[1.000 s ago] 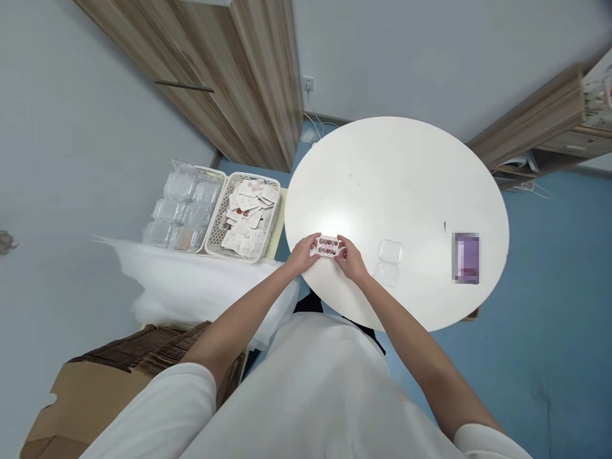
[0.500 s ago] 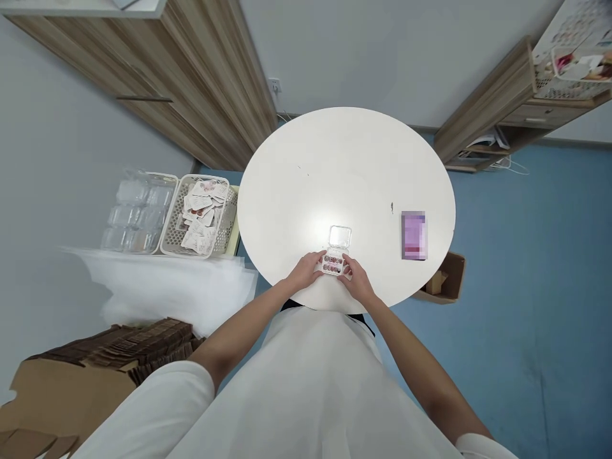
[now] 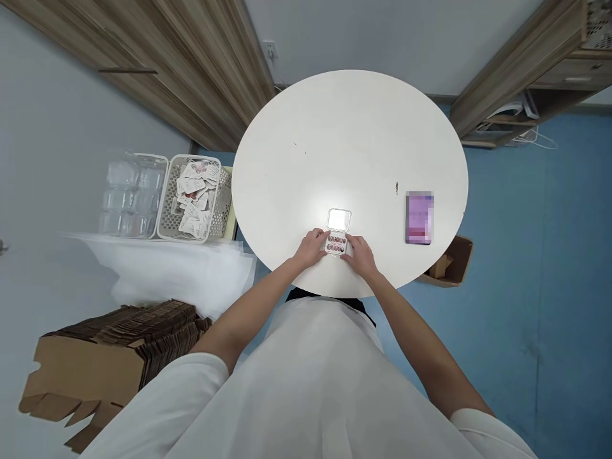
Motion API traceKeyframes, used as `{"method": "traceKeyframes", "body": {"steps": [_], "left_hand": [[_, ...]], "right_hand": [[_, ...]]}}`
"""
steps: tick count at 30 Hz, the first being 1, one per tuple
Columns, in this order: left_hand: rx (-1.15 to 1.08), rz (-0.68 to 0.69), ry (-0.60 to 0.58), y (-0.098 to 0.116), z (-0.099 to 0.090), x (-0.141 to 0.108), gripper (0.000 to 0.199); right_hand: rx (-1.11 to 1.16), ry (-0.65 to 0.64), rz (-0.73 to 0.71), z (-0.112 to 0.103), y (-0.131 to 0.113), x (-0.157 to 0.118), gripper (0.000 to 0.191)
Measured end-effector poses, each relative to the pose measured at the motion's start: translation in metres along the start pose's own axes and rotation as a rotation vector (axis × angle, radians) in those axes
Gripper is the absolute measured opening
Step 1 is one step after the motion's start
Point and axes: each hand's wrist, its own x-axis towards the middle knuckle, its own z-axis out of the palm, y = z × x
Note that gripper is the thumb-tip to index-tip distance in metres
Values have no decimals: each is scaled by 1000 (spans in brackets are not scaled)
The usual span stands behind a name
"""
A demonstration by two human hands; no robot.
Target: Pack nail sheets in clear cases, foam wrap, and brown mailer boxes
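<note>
A small clear plastic case (image 3: 339,220) lies near the front edge of the white oval table, its lid raised away from me. Two rows of small round dark-red and pinkish pieces (image 3: 336,244) fill its base; they are too small to name. My left hand (image 3: 312,248) grips the case's left side between thumb and fingers. On the opposite side, my right hand (image 3: 359,255) holds the right edge in the same way. Both hands rest low at the table top.
On the white table (image 3: 354,127) a phone-like purple pixelated object (image 3: 419,218) lies to the right. At left stand a basket of printed packets (image 3: 195,197), a basket of clear plastic boxes (image 3: 131,197), white sheets (image 3: 191,268) and stacked flat cardboard (image 3: 95,363). An open carton (image 3: 449,261) sits below right.
The view has shifted, so the table appears higher and larger. The right hand's fingers have moved from the case's front corner to lie along its right side; the lid stays raised.
</note>
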Motion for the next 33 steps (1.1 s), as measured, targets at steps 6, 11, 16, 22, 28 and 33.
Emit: {"method": "traceKeyframes", "body": {"steps": [6,11,16,22,28,33], "left_hand": [[11,7,-19,-2,2,0,65],[-59,38,-9,-3,-2,-4,69],[-299,-82,62,-2,3,-11,69],[-599,-238,54,7,5,-17,40],[-953,-255,74,2,-14,-42,38],[-1134,-270,40,-2,-27,-67,41]], "right_hand": [[-46,21,21,1,-2,1,61],[-23,61,58,2,-6,-3,62],[184,91,164,6,-14,-10,70],[473,106,344,14,-30,-12,57],[730,116,268,13,-59,-31,52],[865,190,255,11,-82,-52,55]]}}
